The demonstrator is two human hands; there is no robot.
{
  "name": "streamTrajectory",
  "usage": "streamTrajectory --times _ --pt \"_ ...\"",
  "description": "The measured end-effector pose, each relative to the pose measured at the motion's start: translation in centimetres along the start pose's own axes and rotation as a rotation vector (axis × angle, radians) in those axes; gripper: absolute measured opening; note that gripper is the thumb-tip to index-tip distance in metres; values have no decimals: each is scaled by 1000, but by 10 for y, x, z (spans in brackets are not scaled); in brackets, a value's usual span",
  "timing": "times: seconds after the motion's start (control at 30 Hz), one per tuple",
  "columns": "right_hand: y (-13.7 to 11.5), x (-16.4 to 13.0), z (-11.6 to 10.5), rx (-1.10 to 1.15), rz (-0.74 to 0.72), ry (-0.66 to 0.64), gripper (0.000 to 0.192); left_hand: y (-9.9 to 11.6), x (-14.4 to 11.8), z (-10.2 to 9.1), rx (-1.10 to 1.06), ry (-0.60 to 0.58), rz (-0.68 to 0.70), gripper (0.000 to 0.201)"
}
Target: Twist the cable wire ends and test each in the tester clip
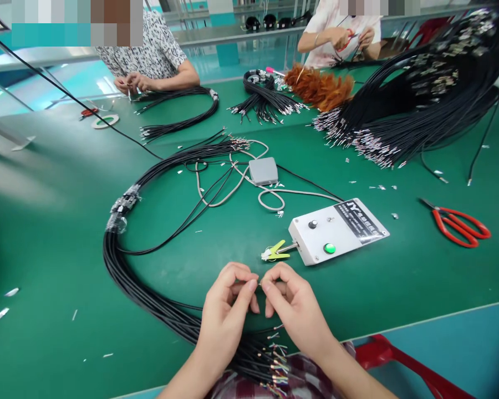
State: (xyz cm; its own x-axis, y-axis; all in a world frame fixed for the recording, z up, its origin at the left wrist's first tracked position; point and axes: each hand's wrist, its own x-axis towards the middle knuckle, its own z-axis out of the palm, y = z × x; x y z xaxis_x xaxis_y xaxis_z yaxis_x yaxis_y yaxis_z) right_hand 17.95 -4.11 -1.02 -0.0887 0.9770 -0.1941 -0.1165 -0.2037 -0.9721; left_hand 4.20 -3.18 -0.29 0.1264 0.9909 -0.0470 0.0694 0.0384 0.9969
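My left hand (230, 302) and my right hand (293, 296) meet fingertip to fingertip above the table's front part. Both are closed in a pinch on the thin wire end (260, 284) of a black cable; only a tiny bit of it shows. A single black cable (187, 305) runs toward my left hand from a curved bundle of black cables (143, 296). Colored stripped wire ends (278, 363) of that bundle lie below my hands. Just beyond my fingers, a yellow-green clip (276, 251) sticks out of a white control box (310, 244) with a lit green button.
Red-handled pliers (461, 227) lie at the right. Behind the box are a grey pedal (263, 170) and its looped cord. A big cable heap (432, 119) fills the back right. Two people (158, 61) work across the table (416, 277). A red stool (378, 352) stands below.
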Motion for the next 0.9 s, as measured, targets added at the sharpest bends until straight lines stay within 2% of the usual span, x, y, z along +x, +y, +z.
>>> streamTrajectory --times 0.07,0.13,0.23,0.3,0.4,0.47,0.53,0.63,0.7,0.8,0.9 --pt "1 -1 -2 -77 -44 -1 21 -1 -4 -1 176 5 125 11" --pt "2 -3 -5 -142 -69 -11 19 -2 -6 0 273 30 192 14" --pt "4 -8 -13 -216 -81 -15 19 -4 -5 3 247 69 117 16" --pt "4 -10 -18 -314 -130 30 16 -5 -3 5 218 69 50 16" --pt "0 -10 -23 -608 -284 52 13 -6 0 3 208 40 14 16" --pt "-5 -5 -25 -859 -423 -36 12 -6 0 0 230 -5 31 17" --pt "-12 1 -28 -1075 -589 -158 20 -5 0 -3 291 -95 98 19" --pt "-24 9 -40 -1245 -791 -284 28 -2 2 -7 381 -234 229 20" --pt "-32 15 -49 -1288 -838 -245 23 -1 5 -7 390 -219 237 20" --pt "-40 25 -56 -1372 -805 -63 4 -1 12 -5 355 -82 131 19" --pt "-40 38 -55 -1526 -753 12 15 0 20 -1 334 -5 70 18"
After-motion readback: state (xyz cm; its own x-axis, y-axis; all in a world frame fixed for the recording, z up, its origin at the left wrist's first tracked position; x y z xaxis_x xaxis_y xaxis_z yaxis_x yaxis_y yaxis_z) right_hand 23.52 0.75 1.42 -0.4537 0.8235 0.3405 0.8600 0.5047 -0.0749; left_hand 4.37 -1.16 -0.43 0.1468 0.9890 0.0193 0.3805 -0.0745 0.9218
